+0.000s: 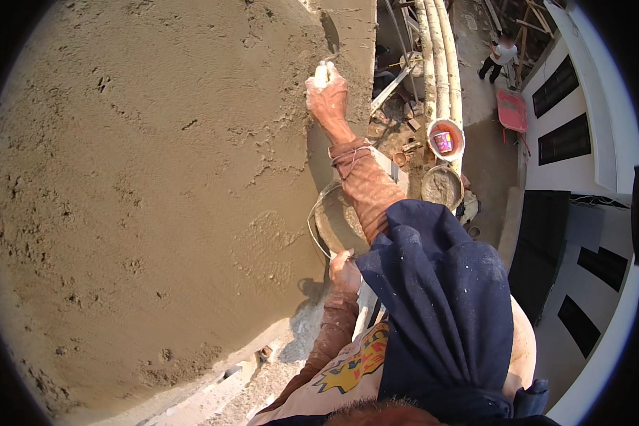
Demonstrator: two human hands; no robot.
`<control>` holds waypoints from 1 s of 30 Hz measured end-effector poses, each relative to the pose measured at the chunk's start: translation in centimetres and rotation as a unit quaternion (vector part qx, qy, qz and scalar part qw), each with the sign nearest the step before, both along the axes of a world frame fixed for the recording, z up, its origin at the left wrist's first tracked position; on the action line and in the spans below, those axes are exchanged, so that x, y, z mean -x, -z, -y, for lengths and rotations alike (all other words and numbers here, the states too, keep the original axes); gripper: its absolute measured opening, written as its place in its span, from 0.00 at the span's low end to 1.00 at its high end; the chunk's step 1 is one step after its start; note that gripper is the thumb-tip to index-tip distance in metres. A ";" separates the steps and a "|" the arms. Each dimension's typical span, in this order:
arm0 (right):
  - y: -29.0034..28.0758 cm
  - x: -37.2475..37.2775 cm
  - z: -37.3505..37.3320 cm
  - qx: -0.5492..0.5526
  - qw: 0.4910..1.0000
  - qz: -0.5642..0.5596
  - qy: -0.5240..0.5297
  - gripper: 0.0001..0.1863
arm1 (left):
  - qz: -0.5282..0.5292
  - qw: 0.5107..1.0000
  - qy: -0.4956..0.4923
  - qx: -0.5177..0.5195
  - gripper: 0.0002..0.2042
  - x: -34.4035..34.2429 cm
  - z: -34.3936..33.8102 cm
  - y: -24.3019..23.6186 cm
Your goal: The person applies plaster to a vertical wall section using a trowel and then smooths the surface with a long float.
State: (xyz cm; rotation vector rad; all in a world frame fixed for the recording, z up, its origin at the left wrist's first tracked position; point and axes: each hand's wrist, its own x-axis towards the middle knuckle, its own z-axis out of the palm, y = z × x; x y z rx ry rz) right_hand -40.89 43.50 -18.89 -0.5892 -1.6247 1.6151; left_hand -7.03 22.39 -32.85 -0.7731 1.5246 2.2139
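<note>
At the top centre, my right hand (326, 96) is closed round the handle of a trowel (330, 33). Its blade points away from me, close against a broad surface of wet grey-brown mortar (170, 156). Whether the blade touches the mortar cannot be made out. Lower down, my left hand (345, 272) grips the near rim of a mortar bucket (328, 226) with a thin wire handle. My right forearm covers part of the bucket, which has grey mortar inside. Grey smears coat the fingers of my right hand.
Bamboo poles (440, 64) run along the right. Beside them are a white pail (447, 142) holding a small purple tub and a round basin of mortar (441, 187). Far below, a person (500, 55) stands near a red wheelbarrow (511, 111) and a white building (561, 92).
</note>
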 end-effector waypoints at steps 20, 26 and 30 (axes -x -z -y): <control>11.7 -33.7 -4.2 -0.442 0.665 0.380 -0.468 0.14 | 0.103 0.993 0.011 0.065 0.18 -0.6 -3.9 -6.7; 9.2 -33.2 -6.1 -0.101 0.665 0.329 -0.663 0.11 | 0.070 0.993 0.042 0.081 0.19 -1.4 -3.0 -5.5; 10.3 -33.8 -6.6 0.180 0.649 0.413 -0.614 0.12 | 0.136 0.989 0.018 0.055 0.17 -0.3 -3.5 -6.2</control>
